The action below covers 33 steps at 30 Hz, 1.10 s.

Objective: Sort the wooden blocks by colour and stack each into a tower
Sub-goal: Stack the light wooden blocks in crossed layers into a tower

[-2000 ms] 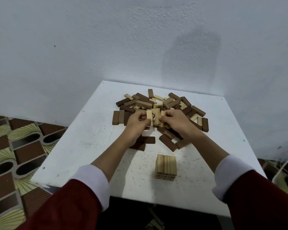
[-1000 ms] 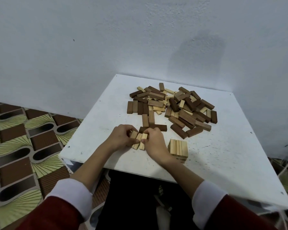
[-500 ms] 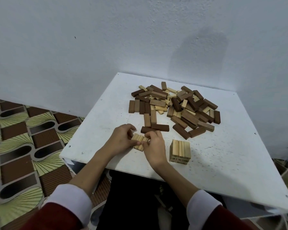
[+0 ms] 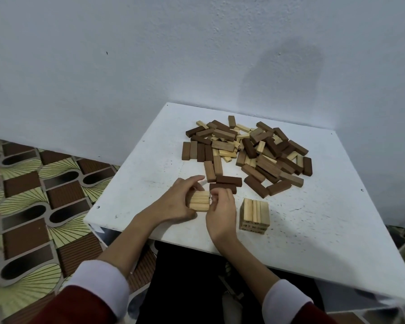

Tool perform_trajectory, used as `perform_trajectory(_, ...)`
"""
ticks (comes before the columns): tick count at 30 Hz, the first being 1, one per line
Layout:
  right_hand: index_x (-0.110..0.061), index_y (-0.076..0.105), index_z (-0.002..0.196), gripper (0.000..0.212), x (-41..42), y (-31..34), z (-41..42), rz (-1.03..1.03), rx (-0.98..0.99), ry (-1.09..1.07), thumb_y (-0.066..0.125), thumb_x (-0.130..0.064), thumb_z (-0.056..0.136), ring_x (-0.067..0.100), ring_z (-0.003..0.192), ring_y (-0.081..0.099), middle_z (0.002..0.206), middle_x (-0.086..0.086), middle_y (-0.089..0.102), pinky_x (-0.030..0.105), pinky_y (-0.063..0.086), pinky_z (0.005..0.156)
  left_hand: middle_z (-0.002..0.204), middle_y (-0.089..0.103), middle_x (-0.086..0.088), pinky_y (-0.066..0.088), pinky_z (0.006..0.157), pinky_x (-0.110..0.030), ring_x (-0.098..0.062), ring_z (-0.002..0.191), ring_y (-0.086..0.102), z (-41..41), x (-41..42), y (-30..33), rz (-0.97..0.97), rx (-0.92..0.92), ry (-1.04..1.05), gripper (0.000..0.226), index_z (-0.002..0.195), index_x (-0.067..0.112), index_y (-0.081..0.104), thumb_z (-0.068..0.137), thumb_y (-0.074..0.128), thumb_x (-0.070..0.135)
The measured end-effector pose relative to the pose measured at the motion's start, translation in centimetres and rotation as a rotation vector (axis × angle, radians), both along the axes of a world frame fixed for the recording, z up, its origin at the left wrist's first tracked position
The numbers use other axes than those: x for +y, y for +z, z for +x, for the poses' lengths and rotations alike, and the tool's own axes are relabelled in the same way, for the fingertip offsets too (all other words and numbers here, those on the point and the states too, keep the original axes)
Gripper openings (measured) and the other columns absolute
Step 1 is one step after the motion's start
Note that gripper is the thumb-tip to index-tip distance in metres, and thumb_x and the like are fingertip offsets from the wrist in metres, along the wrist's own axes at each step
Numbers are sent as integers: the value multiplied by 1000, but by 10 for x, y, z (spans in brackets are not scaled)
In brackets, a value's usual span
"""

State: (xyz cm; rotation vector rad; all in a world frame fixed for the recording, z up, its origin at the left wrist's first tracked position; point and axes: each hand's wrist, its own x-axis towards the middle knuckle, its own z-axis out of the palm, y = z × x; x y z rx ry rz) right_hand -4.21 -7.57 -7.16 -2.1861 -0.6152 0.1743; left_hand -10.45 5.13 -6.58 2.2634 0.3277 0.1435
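Observation:
Three light wooden blocks (image 4: 199,201) lie side by side near the front left of the white table (image 4: 313,220). My left hand (image 4: 175,202) grips them from the left, thumb above and fingers curled round. My right hand (image 4: 220,213) pinches their right ends with curled fingers. A short tower of light blocks (image 4: 254,215) stands just to the right of my right hand. A mixed pile of dark, mid-brown and light blocks (image 4: 250,150) lies further back on the table.
Two dark blocks (image 4: 226,183) lie just behind my hands. A row of brown blocks (image 4: 197,151) sits at the pile's left. A white wall (image 4: 150,54) backs the table. Patterned floor (image 4: 33,195) lies to the left, beyond the table's left edge.
Both hands came back from the pile to the table's front left carrying light blocks. The blocks, loose and skewed a second ago, are now squeezed into a neat row between my hands.

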Motion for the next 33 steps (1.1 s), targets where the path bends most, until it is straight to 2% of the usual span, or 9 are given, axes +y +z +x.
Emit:
perform_trajectory(2, -10, 55, 110, 24, -3, -1, -1, 22, 12, -7, 43, 1, 93, 16, 104, 50, 110, 2, 52, 24, 43, 85, 114, 48, 22, 35, 88, -7, -7, 113, 38, -2, -1, -4, -28, -35, 1, 84, 138, 26, 35, 63, 70, 10)
perform_trajectory(5, -9, 56, 114, 30, -7, -2, -3, 61, 27, -6, 43, 6, 91, 14, 103, 52, 111, 2, 53, 15, 39, 81, 114, 50, 19, 42, 97, -27, -13, 116, 44, -6, -4, -12, -63, -127, 59, 78, 132, 30, 40, 60, 71, 30)
perform_trajectory(8, -9, 57, 117, 35, -7, -2, -3, 85, 52, -21, 43, 9, 89, 12, 104, 54, 114, 2, 56, 19, 44, 88, 113, 54, 15, 44, 97, -32, -12, 115, 47, -7, -6, -16, -56, -170, 95, 75, 130, 33, 42, 61, 72, 33)
perform_trajectory(11, -10, 58, 116, 38, -7, -4, -2, 92, 55, -11, 43, 10, 88, 14, 105, 55, 114, 2, 57, 25, 46, 93, 114, 55, 12, 44, 96, -29, -10, 113, 47, -7, -7, -16, -56, -183, 111, 76, 131, 28, 43, 62, 74, 27)
perform_trajectory(15, -10, 58, 116, 39, -8, -4, -2, 102, 57, -8, 43, 11, 87, 14, 103, 55, 114, 3, 58, 24, 46, 92, 114, 56, 11, 39, 93, -15, -8, 112, 46, -7, -8, -17, -60, -200, 116, 76, 132, 27, 44, 62, 73, 25)
perform_trajectory(20, -8, 60, 114, 33, -8, -6, -2, 136, 50, -16, 43, 8, 90, 16, 102, 56, 111, 4, 59, 22, 47, 89, 112, 57, 7, 35, 87, -5, -4, 109, 46, -8, -11, -16, -63, -223, 144, 72, 130, 24, 47, 63, 74, 19)
perform_trajectory(24, -5, 61, 109, 29, -7, -10, -2, 181, 26, -14, 43, 8, 90, 19, 97, 58, 103, 4, 59, 31, 49, 88, 110, 58, 7, 32, 86, -3, -5, 108, 45, -7, -14, -17, -38, -240, 158, 70, 128, 20, 49, 62, 71, 19)
perform_trajectory(33, -6, 61, 109, 28, -7, -13, -1, 179, 48, 0, 45, 6, 89, 20, 97, 59, 103, 3, 59, 37, 50, 89, 111, 57, 8, 34, 86, -5, -5, 108, 44, -8, -13, -18, -12, -238, 154, 69, 128, 20, 48, 63, 71, 20)
